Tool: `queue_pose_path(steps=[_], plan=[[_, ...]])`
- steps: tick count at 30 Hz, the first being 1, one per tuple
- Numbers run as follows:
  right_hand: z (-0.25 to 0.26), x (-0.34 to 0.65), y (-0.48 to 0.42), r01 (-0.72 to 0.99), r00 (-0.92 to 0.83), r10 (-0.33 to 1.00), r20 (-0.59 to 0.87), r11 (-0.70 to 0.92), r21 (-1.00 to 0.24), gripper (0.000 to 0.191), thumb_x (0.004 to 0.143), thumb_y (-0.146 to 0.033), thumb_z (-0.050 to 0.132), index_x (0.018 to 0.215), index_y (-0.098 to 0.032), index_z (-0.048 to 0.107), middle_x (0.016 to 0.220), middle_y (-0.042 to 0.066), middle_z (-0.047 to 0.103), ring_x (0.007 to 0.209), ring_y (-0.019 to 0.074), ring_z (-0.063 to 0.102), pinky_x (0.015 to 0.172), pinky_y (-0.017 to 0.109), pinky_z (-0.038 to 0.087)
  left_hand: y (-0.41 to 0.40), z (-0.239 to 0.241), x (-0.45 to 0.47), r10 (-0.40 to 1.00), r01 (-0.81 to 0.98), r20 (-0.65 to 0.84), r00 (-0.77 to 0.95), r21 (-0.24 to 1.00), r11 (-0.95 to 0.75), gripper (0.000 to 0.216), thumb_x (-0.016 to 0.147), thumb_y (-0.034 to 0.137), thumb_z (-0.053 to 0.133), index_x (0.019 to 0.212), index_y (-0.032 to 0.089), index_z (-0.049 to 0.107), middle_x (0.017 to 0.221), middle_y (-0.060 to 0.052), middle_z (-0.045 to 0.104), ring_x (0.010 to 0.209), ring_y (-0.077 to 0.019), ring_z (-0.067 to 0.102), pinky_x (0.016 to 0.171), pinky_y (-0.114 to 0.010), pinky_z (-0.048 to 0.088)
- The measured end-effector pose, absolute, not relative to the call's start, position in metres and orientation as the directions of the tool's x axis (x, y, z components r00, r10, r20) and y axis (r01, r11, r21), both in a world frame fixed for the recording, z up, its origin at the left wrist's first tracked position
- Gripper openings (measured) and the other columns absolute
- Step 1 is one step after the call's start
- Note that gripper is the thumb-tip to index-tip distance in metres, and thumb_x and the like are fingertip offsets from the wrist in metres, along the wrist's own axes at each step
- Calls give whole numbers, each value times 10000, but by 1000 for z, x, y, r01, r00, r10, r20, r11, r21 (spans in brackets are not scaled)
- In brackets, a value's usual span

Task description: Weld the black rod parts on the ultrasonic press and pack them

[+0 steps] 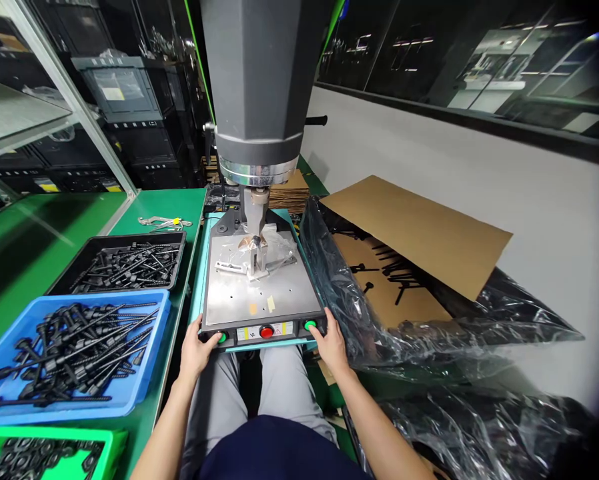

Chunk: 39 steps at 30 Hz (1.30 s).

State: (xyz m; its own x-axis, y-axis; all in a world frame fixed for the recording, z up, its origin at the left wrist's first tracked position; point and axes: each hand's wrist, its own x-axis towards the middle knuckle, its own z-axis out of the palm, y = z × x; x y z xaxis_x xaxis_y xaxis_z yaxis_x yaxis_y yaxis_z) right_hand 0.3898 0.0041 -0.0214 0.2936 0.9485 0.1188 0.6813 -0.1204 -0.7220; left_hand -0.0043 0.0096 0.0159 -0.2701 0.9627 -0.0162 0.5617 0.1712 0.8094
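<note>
Squarely, left hand (pixel 195 350) and right hand (pixel 332 343) thumb green buttons (pixel 222 338).

Wearer, seen from above. The two forearms (pixel 364 420) enter the frame at 7 and 5 o'clock and are bare along their whole visible length. The left hand (pixel 195 350) and right hand (pixel 331 345) are likewise uncovered. Light grey trousers (pixel 219 400) clothe both thighs, the cloth smooth with a few soft lengthwise creases. At 6 o'clock, nearest the lens, a dark navy garment (pixel 274 450) spans the lower edge. It is probably the front of a shirt, though the close, foreshortened view leaves its cut unclear.
</note>
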Motion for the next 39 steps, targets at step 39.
queue_pose_path(steps=[39], plan=[[-24,396,4,550,282,960,0,-162,-819,818,834,-602,548,1512,-199,333,1520,169,403,1391,325,411,1095,504,408,27,50,13,895,510,171,-413,857,72,697,817,490,651,1413,178,468,1407,-162,512,1306,-312,507,1083,-461,451]])
